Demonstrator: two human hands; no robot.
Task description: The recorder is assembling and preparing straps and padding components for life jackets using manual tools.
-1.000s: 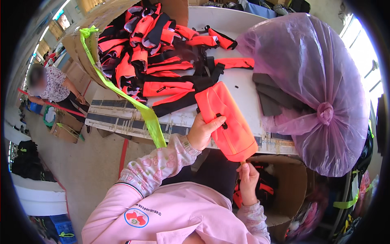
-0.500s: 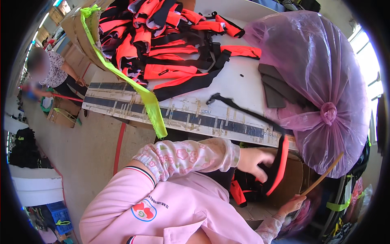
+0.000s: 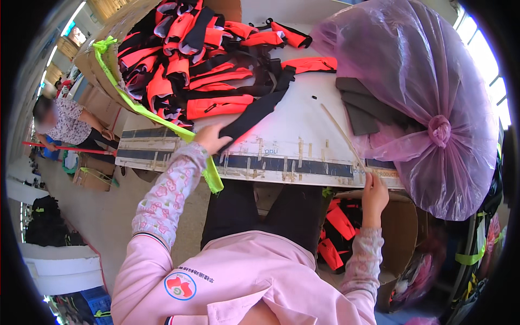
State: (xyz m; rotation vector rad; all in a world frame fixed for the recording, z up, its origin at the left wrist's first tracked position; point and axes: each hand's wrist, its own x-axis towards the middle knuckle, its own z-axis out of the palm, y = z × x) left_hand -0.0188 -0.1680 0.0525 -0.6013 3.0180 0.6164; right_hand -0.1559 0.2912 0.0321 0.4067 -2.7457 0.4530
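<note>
My left hand (image 3: 211, 138) is closed on the near end of an orange-and-black fabric belt (image 3: 254, 115), at the table's front edge. The belt slants up and right toward a heap of similar orange-and-black belts (image 3: 181, 70), some with zippers and black buckles. My right hand (image 3: 375, 194), also closed, pinches the lower end of a thin wooden stick (image 3: 342, 133) at the front edge. The stick points up and left over the white tabletop (image 3: 303, 116). More orange-and-black belts (image 3: 340, 221) lie in an open carton (image 3: 398, 227) below the table, left of my right forearm.
A big knotted purple plastic bag (image 3: 406, 65) fills the table's right side, beside dark grey flat pieces (image 3: 362, 111). A yellow-green strip (image 3: 143, 110) runs along a carton's edge and hangs over the front. Another person (image 3: 70, 122) stands at the left with a red pole.
My left hand has swung from over the carton, where it had a belt, to another belt on the table. My right hand has risen with the stick, which now lies across the tabletop's view.
</note>
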